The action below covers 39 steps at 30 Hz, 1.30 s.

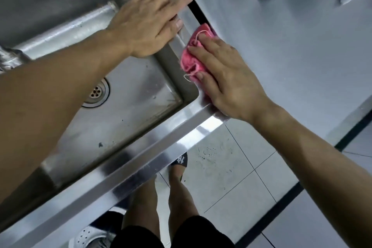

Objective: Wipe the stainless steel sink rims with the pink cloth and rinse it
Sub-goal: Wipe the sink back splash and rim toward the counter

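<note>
The stainless steel sink [141,127] fills the left of the view, its round drain [96,92] low in the basin. My right hand [227,82] presses the crumpled pink cloth [195,54] flat onto the sink's right rim, near the front right corner. Loose threads hang off the cloth. My left hand [153,20] lies flat, fingers spread, on the same right rim farther back, holding nothing. The two hands are close but apart.
A steel counter [291,46] adjoins the sink on the right across a dark gap [193,4]. A steel pipe [66,32] crosses the basin. Below the front rim I see white floor tiles [227,177] and my legs and slippers.
</note>
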Available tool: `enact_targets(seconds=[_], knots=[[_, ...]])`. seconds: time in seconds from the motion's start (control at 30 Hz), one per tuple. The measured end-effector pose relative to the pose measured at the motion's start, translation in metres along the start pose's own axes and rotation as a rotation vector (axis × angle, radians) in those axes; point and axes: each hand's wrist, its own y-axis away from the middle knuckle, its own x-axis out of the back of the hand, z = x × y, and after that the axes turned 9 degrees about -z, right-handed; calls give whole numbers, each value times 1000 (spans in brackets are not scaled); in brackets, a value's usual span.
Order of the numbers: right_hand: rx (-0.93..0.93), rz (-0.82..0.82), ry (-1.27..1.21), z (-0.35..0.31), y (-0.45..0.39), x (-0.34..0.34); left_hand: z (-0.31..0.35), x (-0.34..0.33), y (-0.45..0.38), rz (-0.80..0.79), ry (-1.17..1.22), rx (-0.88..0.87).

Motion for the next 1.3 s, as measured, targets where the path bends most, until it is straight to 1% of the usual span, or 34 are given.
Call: enact_targets(seconds=[0.07,0.13,0.2,0.23,0.33,0.43,0.47,0.53,0.6,0.63,0.73,0.8,0.83,0.9,0.97,1.03,1.1,1.13,1.23,1.3], knots=[[0,30,-31,-16,43,-10,6,-1,1,3,-8,28],[71,21,-79,-27,78,-19,12,-1,2,3,0,69],[149,-10,-46,-21,83,-21,18,0,3,4,27,107],[159,-11,-15,-13,76,-19,21,0,4,3,43,127],[30,47,-3,3,52,-9,26,-3,7,0,61,180],[-103,100,-87,-21,61,-21,33,-3,7,3,72,207],[-88,108,-111,-35,70,-29,33,-3,7,3,75,214],[21,95,-142,-55,87,-40,34,-2,9,0,80,222],[93,108,-94,-48,87,-39,36,-2,11,3,90,227],[68,135,-63,-39,82,-35,37,-3,11,7,98,231],[-186,173,-97,-16,69,-23,36,-6,11,25,104,241],[-301,191,-108,-28,70,-27,36,-7,11,38,106,243],[-310,205,-107,-41,73,-32,36,-8,11,41,109,242],[-224,218,-150,-78,78,-43,36,-8,11,46,115,247],[-102,164,-198,-114,82,-56,36,-8,11,44,115,249],[15,129,-161,-125,84,-64,35,-7,11,35,111,239],[76,127,-118,-104,82,-60,35,-7,11,28,104,233],[48,138,-113,-86,81,-55,35,-7,11,27,100,231],[-165,157,-96,-31,74,-33,41,-10,17,30,68,181],[-242,156,-92,-21,71,-30,48,-14,24,31,38,119]])
